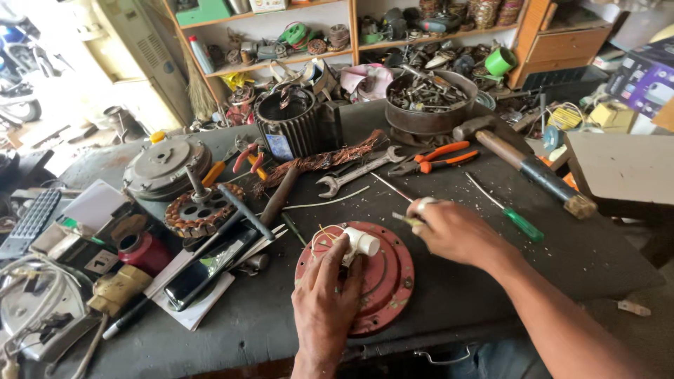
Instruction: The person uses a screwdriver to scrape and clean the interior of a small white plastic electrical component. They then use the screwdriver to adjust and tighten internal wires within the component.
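A white cylindrical part (359,243) is held on a red round cover plate (382,277) on the dark workbench (562,253).

Head view: the left hand (326,298) is laid on the red plate near the bench's front edge, its fingers closed about the white part, from which thin yellowish wires (324,235) are seen to loop. The right hand (456,231) is curled around a slim tool (406,219) whose tip is pointed toward the part; the grip itself is partly hidden. The plate is best kept pinned flat and the tool brought in gently, so that the fine wires are not nicked. Behind, a round metal bowl (430,112) is heaped with bolts and scrap metal, and a dark ribbed motor housing (291,123) is stuffed with loose bits.
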